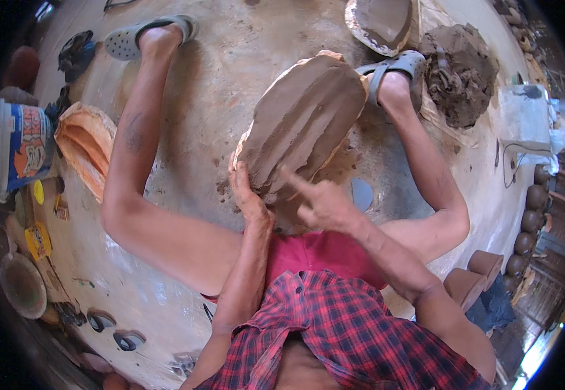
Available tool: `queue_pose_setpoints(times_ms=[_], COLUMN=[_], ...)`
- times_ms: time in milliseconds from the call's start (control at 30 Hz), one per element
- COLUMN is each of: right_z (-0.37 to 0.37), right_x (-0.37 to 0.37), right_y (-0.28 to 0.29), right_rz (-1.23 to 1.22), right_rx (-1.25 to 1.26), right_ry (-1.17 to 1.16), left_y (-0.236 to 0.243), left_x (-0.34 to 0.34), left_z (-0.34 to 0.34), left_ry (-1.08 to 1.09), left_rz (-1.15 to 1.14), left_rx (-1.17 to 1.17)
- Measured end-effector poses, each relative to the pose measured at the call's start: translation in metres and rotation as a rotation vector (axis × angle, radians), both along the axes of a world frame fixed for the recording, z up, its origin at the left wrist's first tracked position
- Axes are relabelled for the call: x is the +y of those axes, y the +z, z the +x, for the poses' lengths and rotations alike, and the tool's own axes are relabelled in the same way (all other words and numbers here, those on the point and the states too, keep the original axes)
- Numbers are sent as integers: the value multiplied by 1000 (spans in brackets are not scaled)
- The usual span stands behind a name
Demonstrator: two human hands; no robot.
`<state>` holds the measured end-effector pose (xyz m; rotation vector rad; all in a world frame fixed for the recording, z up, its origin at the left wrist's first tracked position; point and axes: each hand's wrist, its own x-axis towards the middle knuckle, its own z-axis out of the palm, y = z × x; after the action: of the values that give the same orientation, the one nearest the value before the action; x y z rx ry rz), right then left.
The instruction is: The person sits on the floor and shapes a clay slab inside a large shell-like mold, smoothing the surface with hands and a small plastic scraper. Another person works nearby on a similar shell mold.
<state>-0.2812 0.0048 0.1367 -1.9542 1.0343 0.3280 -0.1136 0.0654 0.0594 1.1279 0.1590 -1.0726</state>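
Note:
Between my spread legs lies a long oval mould [242, 139] with a pale, ragged rim. Wet grey-brown clay [305, 117] fills it, with lengthwise ridges and grooves along its surface. My left hand [250, 195] lies along the mould's near left edge, fingers stretched out against its side. At the near end my right hand [326, 203] has its index finger extended onto the clay and the other fingers partly curled; nothing is held in it. A small grey-blue disc [362, 194] is on the floor right of that hand.
A big clay lump [459, 75] sits beyond my right foot, beside another clay-filled mould [381, 23]. Left of my leg are an orange-brown hollow mould [87, 146] and a plastic bucket [25, 153]. Round dark pots [533, 221] line the right side, near a translucent box [523, 120].

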Motion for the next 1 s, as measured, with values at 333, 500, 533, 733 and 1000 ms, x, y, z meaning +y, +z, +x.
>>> queue_pose_setpoints(times_ms=[333, 500, 533, 733, 1000], right_z=[-24, -6, 2, 29, 55], right_x=[-102, -156, -149, -84, 31], right_y=[34, 16, 9, -8, 31], right_rz=[-602, -675, -762, -709, -442], right_rx=[376, 578, 594, 503, 201], right_ry=[-155, 24, 39, 138, 176], left_y=[2, -5, -5, -10, -1], left_x=[5, 8, 8, 8, 10], left_z=[-7, -14, -16, -23, -16], left_ry=[101, 58, 63, 96, 78], left_rz=[-96, -46, -34, -87, -203], left_rx=[119, 76, 91, 87, 107])
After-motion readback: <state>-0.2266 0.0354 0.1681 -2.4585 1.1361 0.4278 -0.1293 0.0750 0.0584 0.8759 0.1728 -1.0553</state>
